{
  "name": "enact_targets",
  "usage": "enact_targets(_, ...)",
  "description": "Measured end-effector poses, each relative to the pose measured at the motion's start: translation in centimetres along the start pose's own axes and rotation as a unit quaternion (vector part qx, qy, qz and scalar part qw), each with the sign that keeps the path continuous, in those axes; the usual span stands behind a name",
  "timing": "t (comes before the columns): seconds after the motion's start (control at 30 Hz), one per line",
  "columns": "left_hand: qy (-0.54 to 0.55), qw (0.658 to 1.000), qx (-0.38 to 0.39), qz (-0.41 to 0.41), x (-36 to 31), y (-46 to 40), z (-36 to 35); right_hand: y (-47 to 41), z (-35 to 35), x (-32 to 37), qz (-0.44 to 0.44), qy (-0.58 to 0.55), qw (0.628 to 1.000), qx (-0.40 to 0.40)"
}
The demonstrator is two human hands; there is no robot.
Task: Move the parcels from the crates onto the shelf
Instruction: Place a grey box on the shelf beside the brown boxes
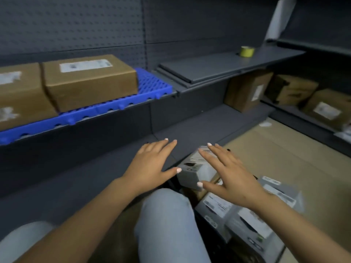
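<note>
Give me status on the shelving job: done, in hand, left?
Done: two brown cardboard parcels sit on the blue plastic grid mat on the shelf. In hand: nothing; left hand and right hand, fingers spread, flank a small grey labelled box. Left: that box plus more grey boxes below.

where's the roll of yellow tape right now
In the head view the yellow tape roll stands at upper right, on the far end of the grey upper shelf, against the back panel, apart from the parcels.
</note>
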State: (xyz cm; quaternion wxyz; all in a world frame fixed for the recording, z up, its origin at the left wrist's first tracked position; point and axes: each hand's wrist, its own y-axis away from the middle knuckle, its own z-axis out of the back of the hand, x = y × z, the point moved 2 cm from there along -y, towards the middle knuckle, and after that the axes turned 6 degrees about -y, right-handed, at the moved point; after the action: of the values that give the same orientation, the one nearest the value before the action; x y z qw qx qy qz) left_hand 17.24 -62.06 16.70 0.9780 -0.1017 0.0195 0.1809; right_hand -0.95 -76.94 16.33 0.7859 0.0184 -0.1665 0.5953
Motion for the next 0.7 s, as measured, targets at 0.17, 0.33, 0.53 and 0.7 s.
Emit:
enact_targets(0.17, 0.012, 0.996, 0.085, -0.033, -2.7, -5.2, -5.7, 2.1, -2.5, -6.4, -0.091, -0.005, 0.995, 0.039)
enact_targets(0.33, 0.005, 0.98, 0.194, -0.041, -2.2, -8.6, -10.7, 1.1, -6.2, -9.2, -0.134, -0.027, 0.988, 0.078)
enact_targets(0.53, -0.005, 0.959, 0.283, -0.013, 0.6, -11.7, -15.4, -2.6, -10.7, -10.9, -0.155, -0.028, 0.977, 0.146)
enact_targets(0.7, 0.026, 0.953, 0.303, -0.003, 2.1, -13.7, -18.9, -4.5, -13.7, -11.9, -0.15, -0.032, 0.971, 0.185)
